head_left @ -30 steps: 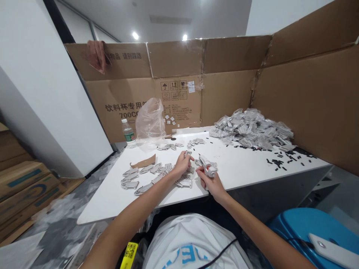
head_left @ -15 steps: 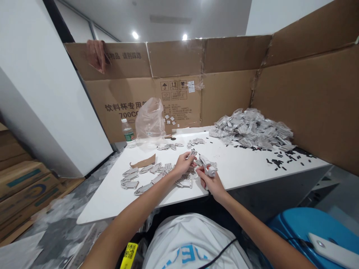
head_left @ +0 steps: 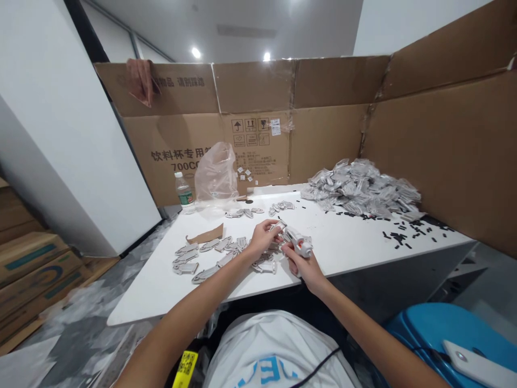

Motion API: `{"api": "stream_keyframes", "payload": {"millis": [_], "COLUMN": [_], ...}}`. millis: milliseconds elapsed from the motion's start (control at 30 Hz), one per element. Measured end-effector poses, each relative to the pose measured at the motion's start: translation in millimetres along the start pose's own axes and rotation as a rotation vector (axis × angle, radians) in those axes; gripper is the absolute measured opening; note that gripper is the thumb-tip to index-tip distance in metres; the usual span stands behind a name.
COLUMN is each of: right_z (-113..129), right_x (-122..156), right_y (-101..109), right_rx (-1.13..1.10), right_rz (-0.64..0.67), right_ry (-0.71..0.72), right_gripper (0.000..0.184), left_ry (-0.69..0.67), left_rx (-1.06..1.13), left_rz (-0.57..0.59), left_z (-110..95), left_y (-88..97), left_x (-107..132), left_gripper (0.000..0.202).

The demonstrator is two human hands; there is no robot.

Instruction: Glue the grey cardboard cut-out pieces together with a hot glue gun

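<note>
My left hand [head_left: 262, 237] pinches a small grey flat part [head_left: 278, 225] just above the white table [head_left: 347, 242]. My right hand [head_left: 301, 264] is wrapped round a white glue gun [head_left: 298, 240], whose nozzle points left and touches or nearly touches that part. Both hands are closed and sit close together near the table's front edge. Several more grey flat parts [head_left: 202, 254] lie in a row to the left of my left hand.
A big heap of bagged grey parts [head_left: 359, 186] lies at the back right, with small black pieces [head_left: 404, 234] scattered beside it. A water bottle [head_left: 184, 193] and a clear plastic bag [head_left: 216, 173] stand at the back left. Cardboard walls [head_left: 323, 134] surround the table. A blue stool [head_left: 444, 334] is at lower right.
My left hand carried the grey part to the right, up to the glue gun's nozzle. The gun tilted slightly toward it. The camera shifted a little.
</note>
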State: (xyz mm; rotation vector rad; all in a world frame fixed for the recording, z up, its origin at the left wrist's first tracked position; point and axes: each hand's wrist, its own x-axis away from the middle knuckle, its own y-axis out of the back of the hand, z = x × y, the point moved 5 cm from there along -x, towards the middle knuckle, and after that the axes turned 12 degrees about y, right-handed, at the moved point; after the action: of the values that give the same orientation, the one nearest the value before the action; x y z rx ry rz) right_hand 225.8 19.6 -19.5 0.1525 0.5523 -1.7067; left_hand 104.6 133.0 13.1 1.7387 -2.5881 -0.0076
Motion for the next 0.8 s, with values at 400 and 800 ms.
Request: {"api": "stream_keyframes", "payload": {"millis": [400, 800], "right_z": [0.4, -1.2], "right_x": [0.1, 1.1], "right_y": [-0.7, 0.5], "right_rx": [0.008, -0.008], "right_rz": [0.001, -0.015], "right_ry": [-0.024, -0.028], "right_gripper": [0.053, 0.051], "left_ry": [-0.014, -0.068], "left_rx": [0.024, 0.005], "left_rz": [0.013, 0.016], "left_z": [-3.3, -2.8], "left_y": [-2.2, -1.4], "left_x": [2.5, 2.0], "left_gripper": [0.038, 0.04]}}
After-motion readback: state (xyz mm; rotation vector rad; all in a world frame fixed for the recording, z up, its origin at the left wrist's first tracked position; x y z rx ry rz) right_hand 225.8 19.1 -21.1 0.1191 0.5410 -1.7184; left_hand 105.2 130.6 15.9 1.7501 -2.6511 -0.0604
